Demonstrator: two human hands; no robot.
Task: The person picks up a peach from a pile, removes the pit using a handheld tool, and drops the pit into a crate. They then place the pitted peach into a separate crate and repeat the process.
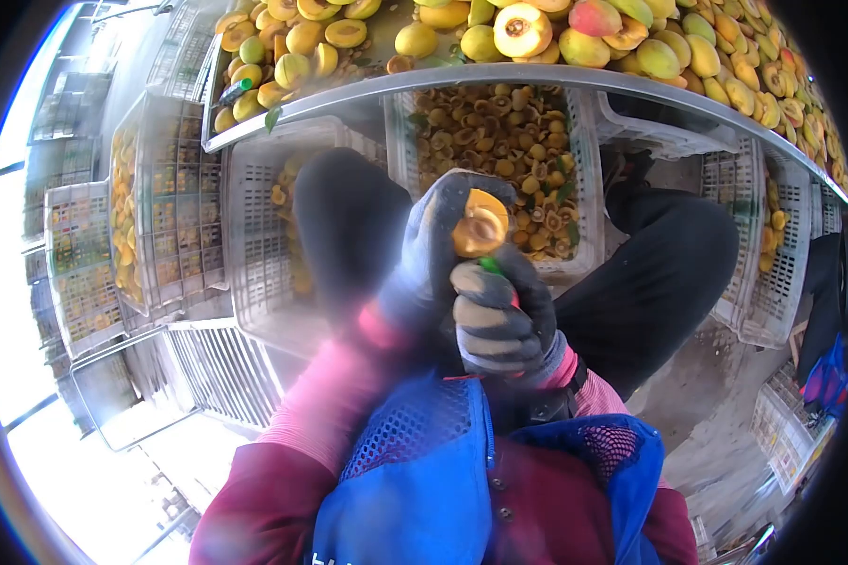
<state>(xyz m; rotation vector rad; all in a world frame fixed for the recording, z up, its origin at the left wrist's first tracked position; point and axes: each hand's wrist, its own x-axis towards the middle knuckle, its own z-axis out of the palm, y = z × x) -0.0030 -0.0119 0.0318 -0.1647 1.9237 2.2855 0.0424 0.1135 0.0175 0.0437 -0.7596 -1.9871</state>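
Observation:
My left hand (428,235), in a grey work glove, is closed around a cut apricot half (481,226). The hollow inner face of the fruit is turned up toward me. Just below it, my right hand (505,315), gloved too, is wrapped round a small tool with a green and red handle (489,266). Most of this tool is hidden by the fingers, and its working end cannot be made out. Both hands are close together above my lap, over the near edge of a crate (589,179) of apricot pieces.
A metal-edged table (377,87) heaped with whole and halved apricots (523,31) runs across the front. Another green-handled tool (236,91) lies at its left. Fruit crates (254,226) stand at the left, and another crate (773,273) at the right. My knees flank the middle crate.

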